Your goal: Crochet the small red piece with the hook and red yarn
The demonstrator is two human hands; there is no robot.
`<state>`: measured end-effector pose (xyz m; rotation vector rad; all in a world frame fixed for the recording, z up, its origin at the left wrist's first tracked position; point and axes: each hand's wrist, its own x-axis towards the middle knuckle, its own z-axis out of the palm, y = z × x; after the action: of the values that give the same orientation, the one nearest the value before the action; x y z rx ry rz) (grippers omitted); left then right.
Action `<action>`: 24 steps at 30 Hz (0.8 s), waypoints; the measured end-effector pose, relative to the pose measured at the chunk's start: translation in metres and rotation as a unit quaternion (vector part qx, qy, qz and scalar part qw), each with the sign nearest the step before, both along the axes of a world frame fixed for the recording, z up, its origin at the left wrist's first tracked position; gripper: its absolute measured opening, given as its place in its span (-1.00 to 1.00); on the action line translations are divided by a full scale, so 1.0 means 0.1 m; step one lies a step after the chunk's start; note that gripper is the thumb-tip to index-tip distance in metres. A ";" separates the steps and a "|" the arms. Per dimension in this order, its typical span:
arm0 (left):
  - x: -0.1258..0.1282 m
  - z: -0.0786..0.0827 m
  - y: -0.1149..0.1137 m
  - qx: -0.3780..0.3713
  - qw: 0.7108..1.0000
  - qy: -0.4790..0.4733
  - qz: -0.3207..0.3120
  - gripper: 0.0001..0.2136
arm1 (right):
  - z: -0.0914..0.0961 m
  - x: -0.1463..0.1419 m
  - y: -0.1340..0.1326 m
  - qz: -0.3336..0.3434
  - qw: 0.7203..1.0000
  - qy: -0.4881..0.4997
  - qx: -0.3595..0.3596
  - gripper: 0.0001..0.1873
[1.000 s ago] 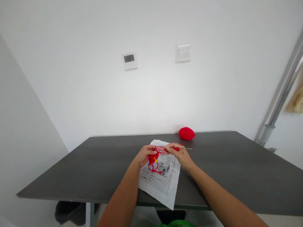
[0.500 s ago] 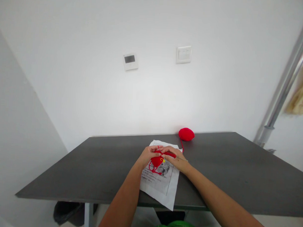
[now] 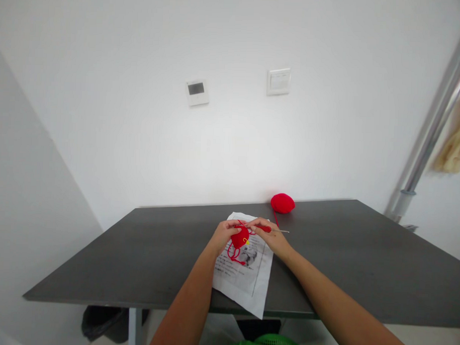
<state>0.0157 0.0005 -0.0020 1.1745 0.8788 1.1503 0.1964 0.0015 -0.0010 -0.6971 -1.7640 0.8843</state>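
Observation:
My left hand (image 3: 226, 234) pinches a small piece of red crochet work (image 3: 240, 238) above a printed sheet. A yellow stitch marker (image 3: 246, 241) hangs on the piece, and loose red yarn ends dangle below it. In my right hand (image 3: 270, 235) is a crochet hook (image 3: 266, 228) with a red grip; its metal shaft sticks out to the right. The hook's working tip is near my left fingertips, too small to make out clearly. Yarn runs over my left fingers and back to a red yarn ball (image 3: 282, 203).
Under my hands lies the printed paper (image 3: 241, 283), its lower corner over the front edge of the dark table (image 3: 155, 260). The wall stands behind the table, with a thermostat (image 3: 197, 93) and a switch (image 3: 279, 81). A black-lined bin (image 3: 104, 321) is below left.
My right hand has drawn slightly away from the left, and the hook has tilted up to a flatter angle. More of the crochet piece and yarn shows between my hands.

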 end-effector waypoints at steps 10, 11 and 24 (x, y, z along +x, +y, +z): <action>0.02 0.01 0.00 0.005 1.000 -0.009 0.006 -0.66 | 0.04 0.07 0.02 0.026 0.999 0.029 -0.031 -0.78; 0.03 0.01 0.00 0.005 1.000 -0.009 0.004 -0.64 | 0.05 0.07 0.02 0.030 0.998 0.031 -0.034 -0.78; 0.01 0.03 -0.03 0.030 1.000 0.006 0.001 -0.69 | 0.07 0.10 0.03 0.079 0.991 0.072 -0.084 -0.78</action>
<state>0.0168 -0.0025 0.0013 1.2304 0.8587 1.1795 0.2065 0.0041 0.0064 -0.5912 -1.6449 1.1722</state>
